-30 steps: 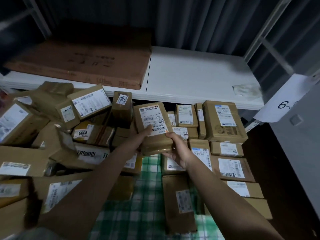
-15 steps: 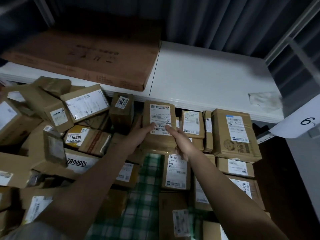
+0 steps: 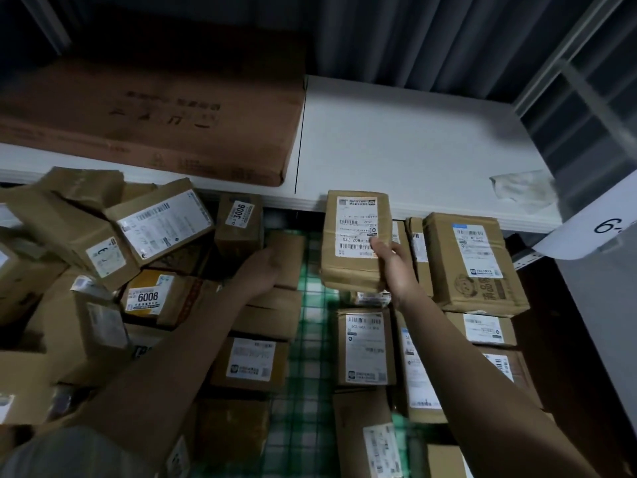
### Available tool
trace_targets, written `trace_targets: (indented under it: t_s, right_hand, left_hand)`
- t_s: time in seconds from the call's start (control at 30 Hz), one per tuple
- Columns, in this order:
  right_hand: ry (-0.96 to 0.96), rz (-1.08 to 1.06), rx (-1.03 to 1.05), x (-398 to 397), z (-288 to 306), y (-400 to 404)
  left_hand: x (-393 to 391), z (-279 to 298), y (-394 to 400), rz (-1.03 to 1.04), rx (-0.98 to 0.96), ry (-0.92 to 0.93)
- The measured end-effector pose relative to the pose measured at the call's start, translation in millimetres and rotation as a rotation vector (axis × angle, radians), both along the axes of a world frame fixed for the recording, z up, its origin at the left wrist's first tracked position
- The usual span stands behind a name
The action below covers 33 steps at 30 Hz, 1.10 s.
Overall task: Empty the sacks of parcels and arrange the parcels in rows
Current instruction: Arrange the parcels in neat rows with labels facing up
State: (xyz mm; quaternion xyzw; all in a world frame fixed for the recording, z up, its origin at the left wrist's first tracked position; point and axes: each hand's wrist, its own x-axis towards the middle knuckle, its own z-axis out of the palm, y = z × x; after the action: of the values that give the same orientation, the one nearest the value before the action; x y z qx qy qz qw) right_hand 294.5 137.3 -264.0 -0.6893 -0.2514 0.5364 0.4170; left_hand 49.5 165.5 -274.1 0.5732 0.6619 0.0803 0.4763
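Right hand closed around the right edge of a flat brown cardboard parcel with a large white barcode label, thumb over the label's lower corner, other fingers hidden behind. Parcel held upright, label facing the camera, probably so the address stays readable while being set at the head of the right-hand row. Top edge overlapping the front lip of the white shelf board; lower edge just above a smaller labelled brown box in that row. Whether already resting on something below: cannot tell.

Left hand apart from this parcel, palm laid against a plain brown carton at the edge of the untidy heap on the left; fingers look fairly straight, their tips hidden, so a true grip cannot be confirmed. Likely steadying the heap or reaching for the next piece.

Right side already ordered: a big brown box with blue-edged white label standing just beside the held parcel, more boxes lined below. Left side unsorted, among it a tilted small box marked 3006 and a yellow-brown box marked 6008. Between both groups, a strip of green-and-white checked cloth left bare, seemingly as a lane between rows. On the shelf, a wide flat brown carton. No sack visible.
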Motion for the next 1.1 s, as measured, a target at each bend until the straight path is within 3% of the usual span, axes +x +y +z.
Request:
trace_targets:
  t_s: [0.23,0.5,0.6,0.87,1.1]
  right_hand:
    - [-0.108,0.022,-0.007,-21,-7,22]
    - [-0.159,-0.021,0.099,-20,-9,27]
    - [-0.178,-0.01,0.127,-10,-8,31]
    - [-0.136,-0.012,0.118,-2,-17,24]
    - [-0.092,-0.062,0.149,6,-13,12]
  left_hand:
    - [12,-10,26,-0.21,0.33,0.279]
    - [44,-57,65,-0.487,0.197,0.593]
    - [52,-67,80,-0.497,0.159,0.655]
    - [59,-74,89,-0.298,-0.006,0.584]
    - [51,-57,70,-0.146,0.185,0.253]
